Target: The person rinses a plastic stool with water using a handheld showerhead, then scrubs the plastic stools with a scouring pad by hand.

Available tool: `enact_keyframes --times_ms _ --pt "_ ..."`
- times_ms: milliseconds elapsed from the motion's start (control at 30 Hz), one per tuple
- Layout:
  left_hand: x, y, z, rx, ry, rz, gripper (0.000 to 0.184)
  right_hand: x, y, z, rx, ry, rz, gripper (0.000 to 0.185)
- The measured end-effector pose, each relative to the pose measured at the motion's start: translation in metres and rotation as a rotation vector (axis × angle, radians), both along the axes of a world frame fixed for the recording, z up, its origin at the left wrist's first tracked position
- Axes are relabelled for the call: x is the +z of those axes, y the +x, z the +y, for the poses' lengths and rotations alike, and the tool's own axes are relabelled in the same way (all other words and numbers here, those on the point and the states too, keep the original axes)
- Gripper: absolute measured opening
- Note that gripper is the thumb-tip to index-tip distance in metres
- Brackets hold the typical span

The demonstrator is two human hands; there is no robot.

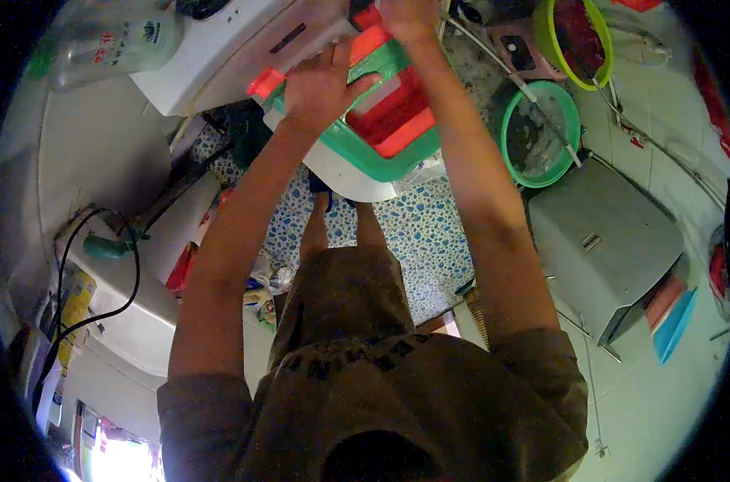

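Observation:
A green and red plastic container [385, 165] with a wide opening is tilted in front of me, above a white curved surface [345, 173]. My left hand [321, 87] grips its upper left rim, the thumb reaching toward the opening and the fingers over the edge. At the top of the view, my right hand [411, 18] is at the container's far right side. The frame edge cuts off its fingers, so its hold is hidden. Red shows inside the opening and at the container's corners.
A white appliance [212, 56] stands at upper left beside a clear plastic bottle [124, 48]. Right of my arm are a green-rimmed basin [574, 120], a yellow-green basin [604, 48] and a grey box [598, 233]. A black hose [136, 281] loops at left. The floor [417, 241] is blue-patterned.

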State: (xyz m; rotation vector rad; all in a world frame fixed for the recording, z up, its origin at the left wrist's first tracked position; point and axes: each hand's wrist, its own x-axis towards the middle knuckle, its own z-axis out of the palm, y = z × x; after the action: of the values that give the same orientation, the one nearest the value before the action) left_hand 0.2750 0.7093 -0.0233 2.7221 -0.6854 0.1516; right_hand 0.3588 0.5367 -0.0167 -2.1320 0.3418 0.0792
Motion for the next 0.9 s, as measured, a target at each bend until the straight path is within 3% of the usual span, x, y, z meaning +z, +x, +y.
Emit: enact_keyframes --times_ms 67,100,167,200,267,300,333,400,433,533,567,600,667,700,800,867,900 --pt "0.0 0.002 -0.004 0.004 0.001 -0.017 0.068 -0.031 -0.003 -0.001 0.007 -0.444 -0.205 0.052" --pt "0.001 0.002 -0.005 -0.011 0.001 -0.031 0.068 -0.035 -0.014 -0.016 0.011 -0.447 -0.207 0.052" --pt "0.005 0.001 -0.008 -0.001 -0.001 -0.012 0.068 -0.025 -0.033 -0.066 0.297 -0.479 -0.442 0.052" --pt "0.005 0.001 -0.009 0.0 0.01 0.015 0.069 -0.015 -0.033 -0.074 0.307 -0.482 -0.444 0.052" --pt "-0.002 -0.003 -0.009 0.006 -0.007 0.012 0.07 0.016 -0.025 -0.077 0.307 0.067 0.046 0.058" --pt "-0.002 -0.001 -0.009 0.004 -0.014 -0.007 0.07 0.032 -0.005 -0.063 0.211 -0.137 0.091 0.068" --pt "-0.002 0.003 -0.006 0.005 -0.019 -0.029 0.071 0.013 0.006 -0.063 0.216 -0.131 0.082 0.068" --pt "-0.01 0.002 -0.001 -0.012 -0.052 -0.095 0.071 -0.04 0.006 -0.064 0.12 -0.456 -0.09 0.073" --pt "-0.008 0.003 -0.004 0.002 -0.027 -0.058 0.071 0.007 0.011 -0.065 0.326 0.089 0.14 0.085" --pt "0.001 0.001 -0.009 0.013 0.031 -0.004 0.069 -0.013 0.009 -0.058 0.207 -0.108 -0.094 0.088" --pt "0.002 0.001 -0.009 0.028 0.006 -0.029 0.068 0.002 0.01 -0.062 0.292 0.102 0.004 0.082" --pt "0.002 0.003 -0.008 0.043 -0.017 -0.056 0.067 -0.006 0.008 -0.064 0.288 0.105 -0.008 0.082" --pt "0.005 0.001 -0.01 0.024 0.003 -0.085 0.066 -0.045 -0.017 -0.079 0.32 -0.26 -0.652 0.033" --pt "0.003 0.001 -0.012 0.028 0.012 -0.066 0.066 -0.041 -0.043 -0.098 0.343 -0.149 -0.28 0.045" --pt "-0.007 0.005 -0.018 0.018 -0.017 -0.052 0.066 -0.037 -0.12 -0.131 0.345 -0.175 -0.183 0.046" --pt "-0.005 0.003 -0.018 0.005 -0.03 -0.054 0.066 -0.037 -0.144 -0.131 0.109 0.007 0.089 0.057" --pt "-0.005 0.006 -0.017 -0.003 0.0 -0.114 0.067 -0.046 -0.132 -0.132 0.21 -0.153 -0.126 0.051"
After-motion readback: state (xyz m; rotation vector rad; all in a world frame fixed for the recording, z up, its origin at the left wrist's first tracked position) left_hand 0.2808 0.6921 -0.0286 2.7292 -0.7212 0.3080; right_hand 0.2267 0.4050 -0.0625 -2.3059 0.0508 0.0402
